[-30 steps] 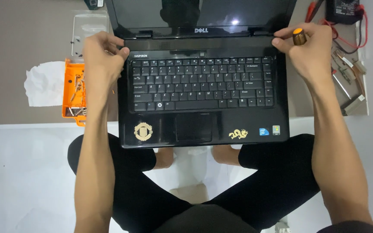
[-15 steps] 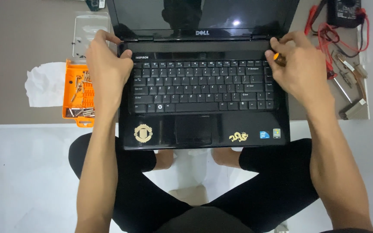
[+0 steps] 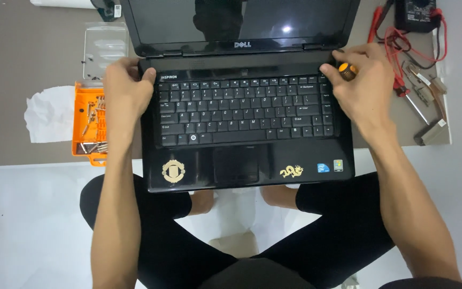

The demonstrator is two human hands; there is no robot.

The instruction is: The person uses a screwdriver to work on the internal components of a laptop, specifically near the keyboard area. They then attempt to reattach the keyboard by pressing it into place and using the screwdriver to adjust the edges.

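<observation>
Gold stickers (image 3: 173,170) marked the near palm rest of the black laptop (image 3: 241,134), whose far corners the left hand (image 3: 126,88) gripped and the right hand (image 3: 362,85) pressed, clenching an orange-capped screwdriver (image 3: 347,70).

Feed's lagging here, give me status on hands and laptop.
Left hand grips the laptop top-left corner. Right hand holds an orange-handled tool at top-right. Nothing blocking.

Glossy black plastic laptop (image 3: 241,166), matt keys; crumpled white paper (image 3: 49,113).

Orange screw tray (image 3: 87,126), crumpled white paper (image 3: 46,113), multimeter (image 3: 415,13) with red leads (image 3: 402,45).
</observation>
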